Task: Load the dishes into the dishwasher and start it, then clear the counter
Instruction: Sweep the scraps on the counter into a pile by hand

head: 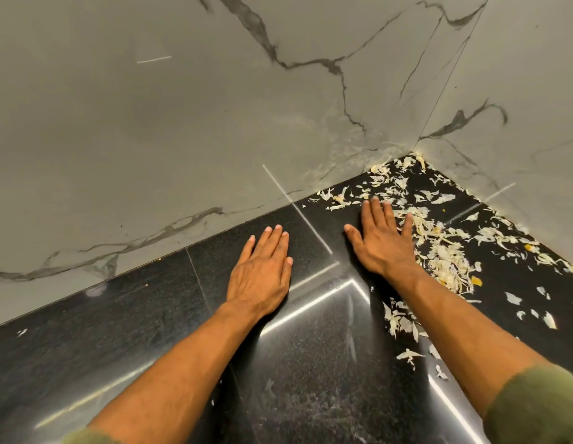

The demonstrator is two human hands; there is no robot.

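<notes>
Left hand (pixel 262 267) flat on black counter (pixel 150 331), fingers pressed together. Right hand (pixel 382 238) flat, fingers slightly spread, touching pale peel scraps (pixel 445 254) near marble wall (pixel 150 123) corner.

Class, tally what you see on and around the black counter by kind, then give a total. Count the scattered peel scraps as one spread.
Hands: 2, left hand and right hand
Counter: 1
Marble wall panels: 2
Peel scraps spread: 1
Total: 6
</notes>
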